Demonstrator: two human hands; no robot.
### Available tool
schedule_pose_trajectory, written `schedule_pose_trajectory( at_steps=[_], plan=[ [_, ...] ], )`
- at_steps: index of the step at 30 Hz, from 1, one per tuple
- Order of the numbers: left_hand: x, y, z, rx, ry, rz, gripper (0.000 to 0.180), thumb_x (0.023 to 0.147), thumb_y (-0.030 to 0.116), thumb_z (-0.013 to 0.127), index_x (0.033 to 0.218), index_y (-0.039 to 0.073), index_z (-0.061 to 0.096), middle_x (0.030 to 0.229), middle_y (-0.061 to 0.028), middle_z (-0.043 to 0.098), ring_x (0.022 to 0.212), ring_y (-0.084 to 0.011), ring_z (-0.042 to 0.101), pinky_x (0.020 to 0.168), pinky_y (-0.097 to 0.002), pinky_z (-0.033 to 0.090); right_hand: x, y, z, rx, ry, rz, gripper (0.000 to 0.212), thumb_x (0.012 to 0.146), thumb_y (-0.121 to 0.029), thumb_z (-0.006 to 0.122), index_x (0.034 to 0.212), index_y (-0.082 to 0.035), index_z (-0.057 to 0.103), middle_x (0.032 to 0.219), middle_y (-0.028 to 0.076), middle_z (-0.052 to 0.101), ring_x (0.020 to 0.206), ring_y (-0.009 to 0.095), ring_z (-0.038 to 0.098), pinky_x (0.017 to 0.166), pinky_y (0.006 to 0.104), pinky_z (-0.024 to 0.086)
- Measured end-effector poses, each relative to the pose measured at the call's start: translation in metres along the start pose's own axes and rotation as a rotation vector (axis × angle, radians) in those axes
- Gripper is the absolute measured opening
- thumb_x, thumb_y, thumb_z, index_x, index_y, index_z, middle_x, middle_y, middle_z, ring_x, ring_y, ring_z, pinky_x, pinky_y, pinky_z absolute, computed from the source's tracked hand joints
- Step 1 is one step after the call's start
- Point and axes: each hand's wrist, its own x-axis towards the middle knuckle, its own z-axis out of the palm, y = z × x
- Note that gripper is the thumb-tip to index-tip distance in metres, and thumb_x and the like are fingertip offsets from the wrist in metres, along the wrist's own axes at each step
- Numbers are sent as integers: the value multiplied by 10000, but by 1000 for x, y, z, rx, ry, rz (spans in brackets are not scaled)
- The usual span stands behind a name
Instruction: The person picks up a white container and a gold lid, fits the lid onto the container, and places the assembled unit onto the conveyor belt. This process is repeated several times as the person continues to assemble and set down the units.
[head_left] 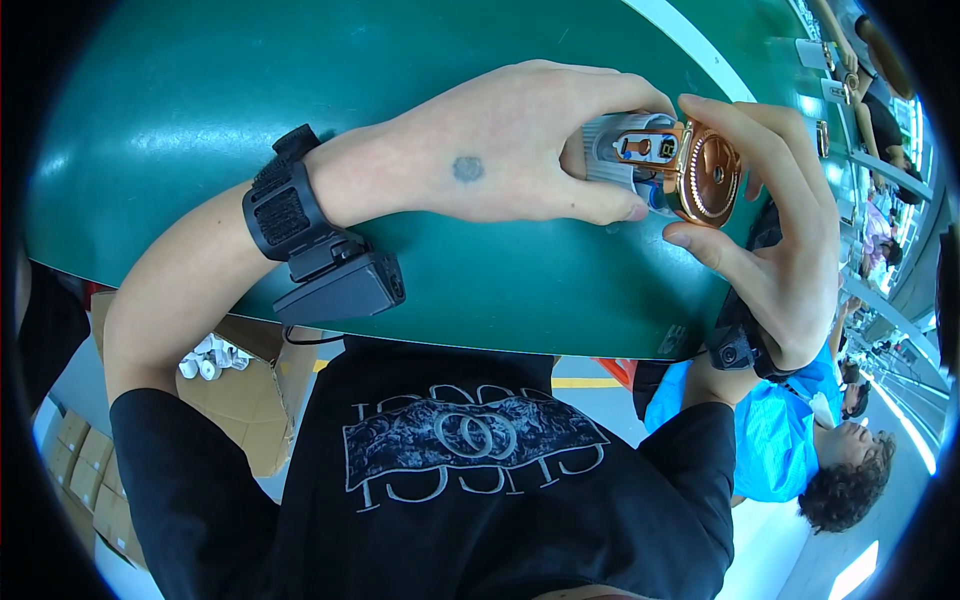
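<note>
Copper-coloured device (690,165) held over green worktable (200,110).

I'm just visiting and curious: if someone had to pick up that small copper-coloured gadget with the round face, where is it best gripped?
Probably by its narrow edges, coming from the side, as the right hand does now. The copper gadget has a flat round face, so fingers across its thin rim leave that face clear. The left hand pinches the white ribbed part behind it, which looks like an easy second hold.

The round case (706,172) looks like glossy copper-toned metal, its insert (625,148) ribbed matt grey plastic, the green tabletop (300,80) smooth, slightly shiny.
</note>
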Motion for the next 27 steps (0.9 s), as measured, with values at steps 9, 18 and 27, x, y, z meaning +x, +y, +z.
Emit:
schedule_pose_trajectory(
  at_steps=[9,18,27],
  plan=[
    [4,8,-13,-82,-112,-102,678,889,207,801,1447,-6,479,1102,-179,678,779,-198,740,658,-284,587,3,1,13,-142,26,5,725,670,-312,902,1331,-116,680,1324,119,554,1156,298,600,959,381,500],
    [16,19,-18,-646,57,-320,493,973,313,731,1247,-64,571,929,-102,704,682,-174,705,581,-259,544,23,23,59,88,449,-167,784,802,-516,822,1402,-68,590,1352,145,545,1175,317,589,951,420,497],
    [32,18,-30,-127,227,-128,792,847,362,853,1381,-102,496,1142,-146,652,741,-167,675,729,-319,563,65,48,85,611,741,-1,663,1016,-575,480,1302,16,576,1116,178,694,945,299,690,821,383,531]
  ],
)
